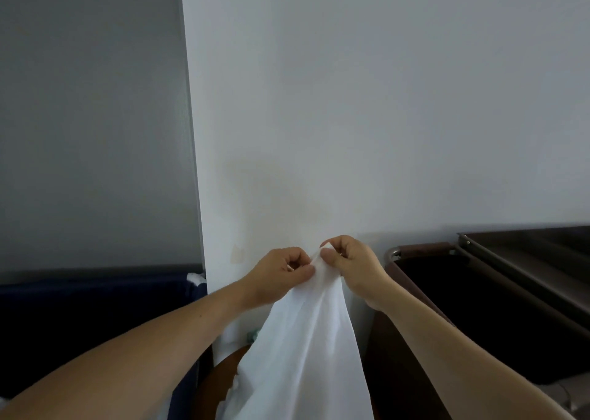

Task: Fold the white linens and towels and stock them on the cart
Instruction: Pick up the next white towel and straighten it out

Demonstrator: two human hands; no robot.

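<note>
- White linen (pixel 306 339) is hung straight down from the hands, long axis vertical, held up before the wall.
- Its top edge is pinched by left hand (pixel 277 276) and right hand (pixel 354 269) fingers, the hands nearly touching.

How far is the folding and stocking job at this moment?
Done: no folded linen shows anywhere in view. In hand: the left hand and right hand pinch the top edge of one white linen, which hangs down unfolded. Left: to fold this piece and stock it; the visible part of the dark cart holds no linen. A bit of white cloth by the blue bin may also wait.
</note>
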